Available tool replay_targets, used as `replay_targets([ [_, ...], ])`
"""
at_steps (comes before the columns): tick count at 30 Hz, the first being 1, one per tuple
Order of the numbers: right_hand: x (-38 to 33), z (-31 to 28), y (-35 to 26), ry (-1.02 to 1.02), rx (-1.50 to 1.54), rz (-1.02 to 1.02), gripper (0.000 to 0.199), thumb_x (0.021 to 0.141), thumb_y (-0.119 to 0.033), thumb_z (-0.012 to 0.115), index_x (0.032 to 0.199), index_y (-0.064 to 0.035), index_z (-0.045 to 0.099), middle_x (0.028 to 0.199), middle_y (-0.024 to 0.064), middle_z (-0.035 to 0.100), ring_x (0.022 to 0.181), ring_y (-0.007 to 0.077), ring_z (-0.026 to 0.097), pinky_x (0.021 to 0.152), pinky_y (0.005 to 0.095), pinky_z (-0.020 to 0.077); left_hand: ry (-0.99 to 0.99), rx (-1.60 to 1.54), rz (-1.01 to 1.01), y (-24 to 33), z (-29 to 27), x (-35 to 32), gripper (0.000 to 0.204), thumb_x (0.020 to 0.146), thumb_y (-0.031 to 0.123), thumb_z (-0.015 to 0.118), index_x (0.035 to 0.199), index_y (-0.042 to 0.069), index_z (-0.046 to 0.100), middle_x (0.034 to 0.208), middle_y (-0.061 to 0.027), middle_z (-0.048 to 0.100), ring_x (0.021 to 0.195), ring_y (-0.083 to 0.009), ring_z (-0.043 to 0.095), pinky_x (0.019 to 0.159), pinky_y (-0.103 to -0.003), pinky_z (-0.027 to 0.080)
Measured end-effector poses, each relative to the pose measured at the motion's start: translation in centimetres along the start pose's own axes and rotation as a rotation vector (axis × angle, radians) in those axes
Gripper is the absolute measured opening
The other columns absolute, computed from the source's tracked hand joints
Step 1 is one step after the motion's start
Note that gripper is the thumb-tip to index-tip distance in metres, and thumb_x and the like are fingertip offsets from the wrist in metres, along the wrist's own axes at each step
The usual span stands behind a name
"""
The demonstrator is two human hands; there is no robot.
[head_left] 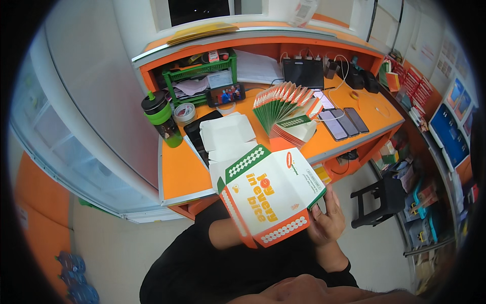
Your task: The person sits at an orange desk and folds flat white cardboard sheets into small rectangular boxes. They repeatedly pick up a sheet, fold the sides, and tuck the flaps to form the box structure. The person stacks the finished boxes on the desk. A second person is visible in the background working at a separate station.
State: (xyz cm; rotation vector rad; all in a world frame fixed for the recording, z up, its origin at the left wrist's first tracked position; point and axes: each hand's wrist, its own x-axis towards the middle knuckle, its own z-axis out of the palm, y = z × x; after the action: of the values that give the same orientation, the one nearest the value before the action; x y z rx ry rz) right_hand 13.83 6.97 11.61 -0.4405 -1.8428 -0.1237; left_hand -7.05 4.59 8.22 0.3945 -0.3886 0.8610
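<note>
A food carton (271, 195), cream with green and orange patterned sides and yellow lettering, is tilted in front of me above the desk's near edge. My right hand (326, 218) is closed on its lower right corner, thumb and fingers at the edge. My left forearm reaches behind the carton, which hides my left hand. Beyond its upper left edge lies a white folded cardboard piece (228, 133); I cannot tell whether the two are joined. A fanned stack of folded flat cartons (288, 109) rests on the orange desk (185, 175).
At the desk's left stand a green and black tumbler (164, 121), a tape roll (185, 113) and a propped phone (226, 95) before a green basket (200, 76). Several phones (347, 121) with cables lie at the right. A black stool (378, 201) stands on the floor near crowded shelves.
</note>
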Motion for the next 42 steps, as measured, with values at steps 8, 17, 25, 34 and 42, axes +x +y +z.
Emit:
replay_targets([
  [8,-0.8,0.5,-0.5,0.002,0.089,0.061,0.046,0.071,-0.006,0.088,0.109,-0.0048,0.063,0.129,0.0403,0.055,0.105,0.0454,0.069,0.084,0.0398,0.0597,0.007,0.088,-0.016,-0.1,0.1,-0.2,0.058,0.093,0.038,0.061,0.139,0.005,0.046,0.146,-0.0156,0.045,0.131,-0.0299,0.048,0.108,-0.044,0.042],
  [17,-6.7,0.3,0.5,0.145,0.881,0.859,0.055,0.093,-0.008,0.067,0.136,-0.0058,0.034,0.133,0.0184,0.052,0.12,0.0259,0.058,0.102,0.0393,0.0494,0.155,1.783,-0.099,-2.6,-0.3,3.5,0.055,0.089,0.033,0.071,0.134,0.005,0.055,0.141,-0.0141,0.053,0.126,-0.0287,0.053,0.105,-0.045,0.044],
  [25,-5.7,0.1,0.7,0.266,1.1,1.098,0.049,0.095,-0.002,0.054,0.138,-0.0037,0.031,0.128,0.0171,0.056,0.117,0.024,0.058,0.103,0.0374,0.0453,-0.04,2.644,0.116,-3.5,4.2,4.9,0.06,0.077,0.026,0.078,0.128,0.001,0.059,0.132,-0.0105,0.059,0.118,-0.0266,0.058,0.1,-0.04,0.045],
  [34,-5.7,-0.1,-0.1,0.412,0.72,0.98,0.048,0.1,-0.002,0.05,0.143,-0.0007,0.029,0.122,0.0182,0.062,0.105,0.0225,0.065,0.087,0.0339,0.0552,0.283,2.485,0.346,-4.1,4.0,4.1,0.036,0.083,0.016,0.074,0.116,0.005,0.065,0.11,-0.0091,0.067,0.1,-0.0248,0.065,0.082,-0.039,0.052],
  [42,-4.3,1.5,-1.2,0.324,0.19,0.592,0.045,0.097,-0.005,0.056,0.139,0.0007,0.04,0.116,0.0172,0.065,0.098,0.0226,0.068,0.08,0.035,0.0575,0.479,2.206,0.437,-3.0,2.1,3.8,0.029,0.089,0.02,0.07,0.114,0.007,0.064,0.107,-0.0135,0.067,0.093,-0.0357,0.068,0.074,-0.044,0.056],
])
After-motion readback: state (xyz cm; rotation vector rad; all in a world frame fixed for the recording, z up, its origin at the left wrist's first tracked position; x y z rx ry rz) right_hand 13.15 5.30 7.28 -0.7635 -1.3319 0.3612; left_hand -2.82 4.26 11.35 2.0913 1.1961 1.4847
